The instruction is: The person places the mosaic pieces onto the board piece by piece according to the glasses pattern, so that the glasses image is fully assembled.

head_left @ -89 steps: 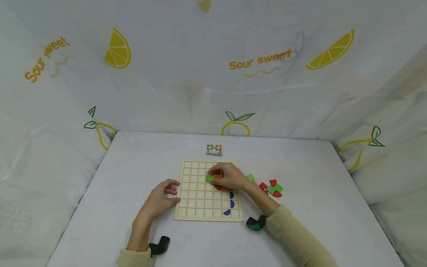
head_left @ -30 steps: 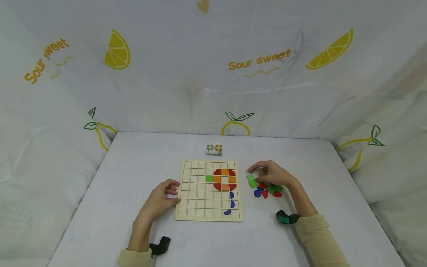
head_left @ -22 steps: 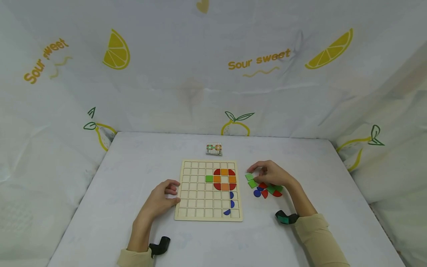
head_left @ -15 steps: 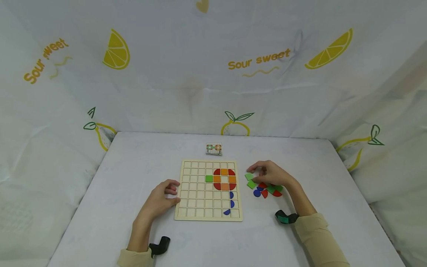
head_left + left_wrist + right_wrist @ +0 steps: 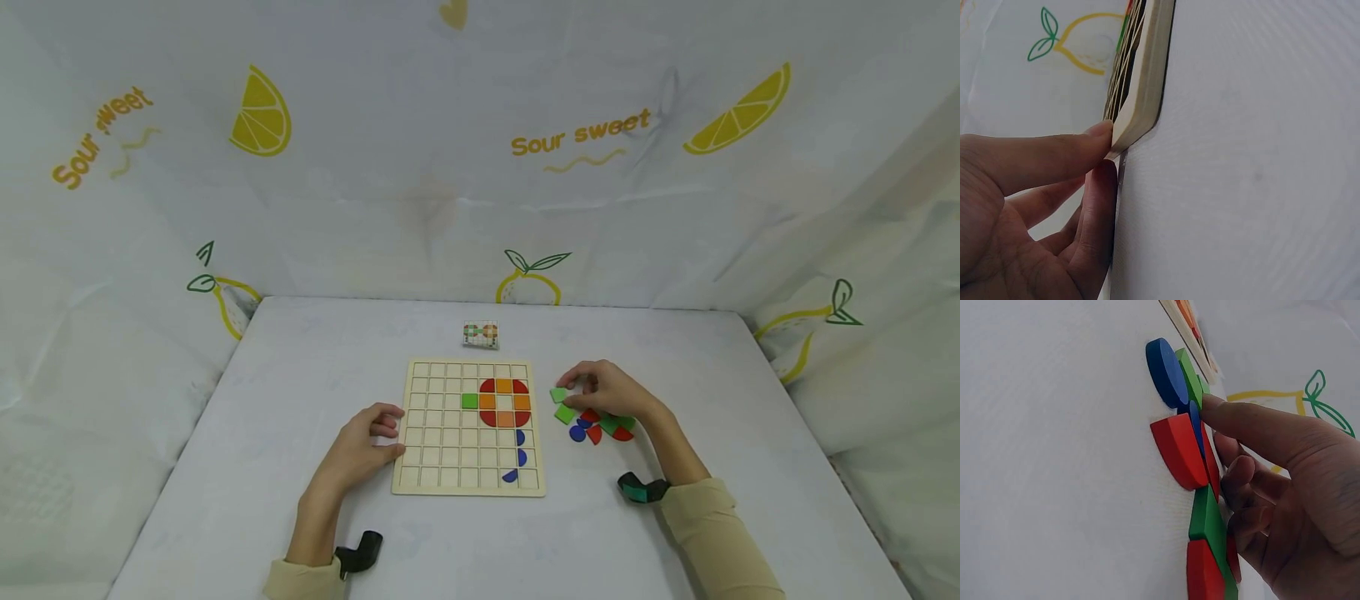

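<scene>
A pale wooden grid board (image 5: 440, 450) lies mid-table with red, orange, green and blue pieces on its right part. My left hand (image 5: 367, 447) rests its thumb and fingertips along the board's left edge; the left wrist view shows the thumb (image 5: 1054, 156) against the edge near a corner. Right of the board, my right hand (image 5: 611, 390) pinches a light green square tile (image 5: 558, 395) low over the table between thumb and index finger. Its other fingers are loosely curled. In the right wrist view the hand partly hides this tile.
Beside the right hand lie another green square (image 5: 565, 414), a blue round piece (image 5: 577, 433), red quarter-round pieces (image 5: 594, 435) and darker green tiles. Behind the board stands a small pattern card (image 5: 481, 334). A printed curtain (image 5: 420, 167) rises behind the table.
My right hand has left the board for the loose pieces on the right. The light green tile has shifted slightly away and leftward between its fingers. The left hand stays put.
</scene>
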Demonstrator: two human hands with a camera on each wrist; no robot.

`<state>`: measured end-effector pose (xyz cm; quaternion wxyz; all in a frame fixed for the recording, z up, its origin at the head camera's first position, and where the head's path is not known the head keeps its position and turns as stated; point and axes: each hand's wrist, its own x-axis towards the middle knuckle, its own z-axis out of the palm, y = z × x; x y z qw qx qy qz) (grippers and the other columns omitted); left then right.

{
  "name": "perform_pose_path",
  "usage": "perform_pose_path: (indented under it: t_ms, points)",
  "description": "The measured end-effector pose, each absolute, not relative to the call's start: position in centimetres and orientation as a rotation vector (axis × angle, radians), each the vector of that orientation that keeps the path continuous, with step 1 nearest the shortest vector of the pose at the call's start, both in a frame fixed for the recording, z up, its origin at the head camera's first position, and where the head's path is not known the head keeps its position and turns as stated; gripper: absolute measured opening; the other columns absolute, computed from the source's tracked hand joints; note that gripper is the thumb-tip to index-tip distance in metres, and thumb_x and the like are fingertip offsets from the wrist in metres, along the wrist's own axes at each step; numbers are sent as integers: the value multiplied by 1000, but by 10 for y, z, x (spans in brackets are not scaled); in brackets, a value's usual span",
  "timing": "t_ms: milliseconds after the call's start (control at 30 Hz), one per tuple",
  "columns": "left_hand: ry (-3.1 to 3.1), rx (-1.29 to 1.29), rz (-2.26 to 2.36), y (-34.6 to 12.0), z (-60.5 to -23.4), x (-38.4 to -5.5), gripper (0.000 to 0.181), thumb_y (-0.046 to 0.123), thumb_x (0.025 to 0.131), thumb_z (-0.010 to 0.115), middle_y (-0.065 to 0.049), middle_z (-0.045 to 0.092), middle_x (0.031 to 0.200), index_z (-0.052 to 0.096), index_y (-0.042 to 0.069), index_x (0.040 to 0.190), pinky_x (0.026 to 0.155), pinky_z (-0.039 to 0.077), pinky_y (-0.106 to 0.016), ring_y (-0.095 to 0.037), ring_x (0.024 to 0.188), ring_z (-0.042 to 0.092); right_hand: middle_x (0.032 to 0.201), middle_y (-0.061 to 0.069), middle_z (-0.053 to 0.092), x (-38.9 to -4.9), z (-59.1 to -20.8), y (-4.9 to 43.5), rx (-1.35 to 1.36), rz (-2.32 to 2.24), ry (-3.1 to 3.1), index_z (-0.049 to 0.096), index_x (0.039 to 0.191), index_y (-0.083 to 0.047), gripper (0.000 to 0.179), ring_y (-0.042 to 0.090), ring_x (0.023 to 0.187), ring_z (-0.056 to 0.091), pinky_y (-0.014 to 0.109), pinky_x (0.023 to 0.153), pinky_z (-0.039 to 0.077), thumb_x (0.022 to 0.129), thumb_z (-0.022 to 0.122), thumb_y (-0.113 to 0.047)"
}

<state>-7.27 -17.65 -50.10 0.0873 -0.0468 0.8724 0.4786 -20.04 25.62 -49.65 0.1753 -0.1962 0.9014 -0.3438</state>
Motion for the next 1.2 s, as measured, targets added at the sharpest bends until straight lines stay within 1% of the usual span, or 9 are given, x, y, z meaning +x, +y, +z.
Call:
perform_pose_path:
  t_ms: [300, 433, 700, 900, 1000, 1067, 1200]
  points:
    - [2599, -137, 1421, -175, -501, -71, 48, 0, 86, 84, -9, 70, 117, 69, 7, 131, 94, 54, -37, -20, 109, 69, 89, 3, 65, -197, -496, 257, -535, -981, 2583, 79, 120, -8, 31, 16, 77, 54, 21, 61, 45, 93, 85, -22]
    - [2602, -145, 1412, -175, -501, -71, 49, 0, 86, 84, -9, 70, 117, 69, 7, 132, 94, 55, -37, -20, 109, 70, 92, 5, 67, -196, -496, 256, -532, -998, 2587, 78, 120, -7, 32, 16, 77, 55, 21, 61, 45, 93, 85, -24]
    - [2604, -141, 1408, -175, -501, -71, 49, 0, 86, 84, -9, 70, 117, 69, 7, 132, 94, 55, -37, -20, 109, 70, 104, 7, 72, -194, -496, 249, -486, -1079, 2606, 78, 119, -10, 30, 18, 80, 59, 22, 63, 52, 94, 85, -25]
    - [2614, -141, 1388, -176, -501, -71, 49, 0, 87, 84, -9, 70, 118, 69, 7, 133, 96, 55, -39, -21, 110, 70, 111, 9, 73, -191, -490, 224, -576, -1147, 2604, 79, 119, -12, 28, 19, 83, 61, 22, 65, 55, 95, 85, -24]
    - [2622, -143, 1382, -176, -501, -72, 49, 0, 87, 84, -9, 70, 118, 69, 7, 133, 97, 55, -41, -21, 110, 70, 113, 8, 74, -188, -485, 207, -635, -1175, 2583, 79, 119, -13, 28, 19, 84, 62, 22, 67, 53, 94, 86, -23]
    - [2621, -141, 1389, -176, -500, -73, 49, 0, 86, 85, -10, 70, 118, 69, 7, 133, 97, 55, -41, -22, 111, 70, 113, 6, 75, -186, -484, 195, -676, -1188, 2566, 79, 118, -13, 28, 18, 84, 62, 21, 67, 50, 93, 86, -23]
    - [2622, -130, 1395, -176, -499, -74, 49, 0, 86, 85, -11, 70, 118, 69, 6, 132, 95, 55, -39, -23, 110, 71, 106, 5, 74, -182, -485, 172, -791, -1185, 2549, 78, 118, -11, 29, 13, 81, 59, 21, 68, 47, 93, 87, -24]
